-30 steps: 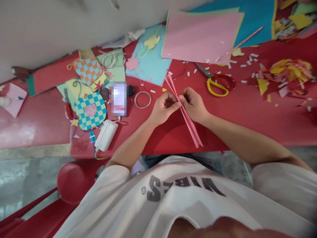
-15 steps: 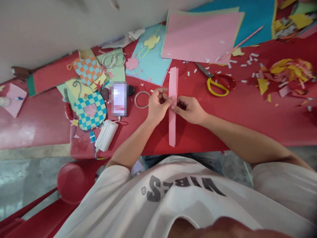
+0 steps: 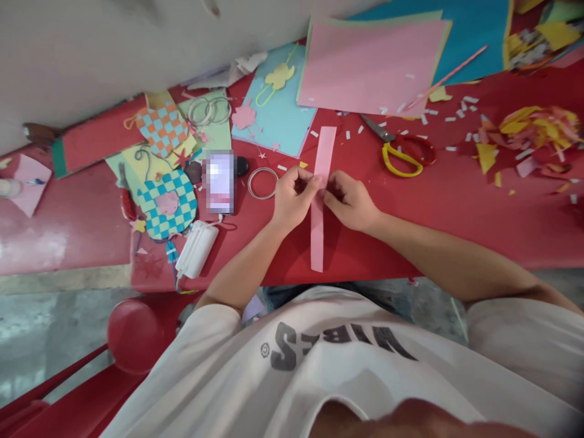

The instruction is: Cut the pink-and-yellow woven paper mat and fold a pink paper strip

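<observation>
A long folded pink paper strip (image 3: 318, 231) lies lengthwise on the red table (image 3: 456, 207), running from near the table's front edge up toward the pink sheets. My left hand (image 3: 292, 198) pinches the strip's middle from the left, fingers curled. My right hand (image 3: 349, 201) pinches the same spot from the right. The fingertips of both hands meet on the strip and hide its middle.
Red and yellow scissors (image 3: 401, 152) lie right of the strip. Pink and blue paper sheets (image 3: 369, 61) sit behind. A phone (image 3: 219, 181), a wire ring (image 3: 262, 182), woven paper hearts (image 3: 166, 201), a white charger (image 3: 196, 248) lie left. Paper scraps (image 3: 529, 131) litter the right.
The strip was held tilted with its flaps spread; it has turned to lie nearly straight and flat on the table. Both hands moved slightly left and stay pinched on its middle.
</observation>
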`<control>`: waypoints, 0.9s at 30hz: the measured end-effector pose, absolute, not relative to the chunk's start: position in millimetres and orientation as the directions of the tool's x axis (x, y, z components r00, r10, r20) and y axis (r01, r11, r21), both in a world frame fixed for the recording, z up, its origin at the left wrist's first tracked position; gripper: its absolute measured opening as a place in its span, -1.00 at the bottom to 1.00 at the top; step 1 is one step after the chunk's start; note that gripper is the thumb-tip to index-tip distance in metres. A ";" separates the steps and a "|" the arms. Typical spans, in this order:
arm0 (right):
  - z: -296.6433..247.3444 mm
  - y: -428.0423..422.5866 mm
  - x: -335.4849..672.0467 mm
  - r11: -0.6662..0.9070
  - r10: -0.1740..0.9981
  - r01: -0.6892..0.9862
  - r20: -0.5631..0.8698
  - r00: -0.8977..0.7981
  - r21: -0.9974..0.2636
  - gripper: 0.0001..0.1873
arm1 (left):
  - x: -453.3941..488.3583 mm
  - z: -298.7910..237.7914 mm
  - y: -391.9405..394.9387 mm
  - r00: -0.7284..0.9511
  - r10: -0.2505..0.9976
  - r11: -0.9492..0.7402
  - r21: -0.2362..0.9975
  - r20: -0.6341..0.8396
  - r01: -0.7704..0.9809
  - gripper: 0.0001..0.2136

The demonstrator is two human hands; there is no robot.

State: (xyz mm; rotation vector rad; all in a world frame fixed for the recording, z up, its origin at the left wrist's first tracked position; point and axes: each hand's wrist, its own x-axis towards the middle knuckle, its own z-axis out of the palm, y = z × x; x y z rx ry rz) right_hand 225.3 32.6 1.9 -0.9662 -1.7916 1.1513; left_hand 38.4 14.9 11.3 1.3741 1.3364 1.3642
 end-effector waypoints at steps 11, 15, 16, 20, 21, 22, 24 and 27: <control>2.5 39.2 226.4 0.257 0.940 0.120 0.219 -0.263 -0.959 -0.59 | 39.3 7.7 16.7 -0.048 0.989 -0.134 0.985 0.140 0.108 -0.59; 7.5 41.5 226.6 0.297 0.936 0.153 0.256 -0.240 -0.943 -0.53 | 38.1 6.1 19.7 0.010 0.996 -0.089 0.996 0.089 -0.004 -0.58; 8.2 42.3 226.6 0.291 0.940 0.156 0.252 -0.232 -0.944 -0.52 | 38.1 5.2 20.1 0.028 0.998 -0.063 0.997 0.064 -0.047 -0.59; 6.2 44.9 226.4 0.255 0.949 0.139 0.220 -0.224 -0.957 -0.50 | 38.8 1.2 19.9 0.093 0.994 0.078 0.977 -0.060 -0.200 -0.60; 4.7 45.3 226.5 0.246 0.950 0.129 0.213 -0.230 -0.960 -0.51 | 39.1 0.9 19.4 0.102 0.992 0.102 0.969 -0.081 -0.224 -0.60; 3.0 45.6 226.6 0.241 0.949 0.121 0.208 -0.236 -0.963 -0.51 | 39.3 1.0 18.8 0.106 0.990 0.119 0.963 -0.095 -0.240 -0.61; -0.1 46.0 227.1 0.242 0.947 0.116 0.208 -0.246 -0.963 -0.51 | 40.1 2.5 17.6 0.108 0.987 0.143 0.954 -0.118 -0.262 -0.61; -3.0 46.7 227.9 0.255 0.942 0.131 0.215 -0.258 -0.958 -0.52 | 41.6 4.9 16.4 0.115 0.983 0.168 0.945 -0.141 -0.279 -0.59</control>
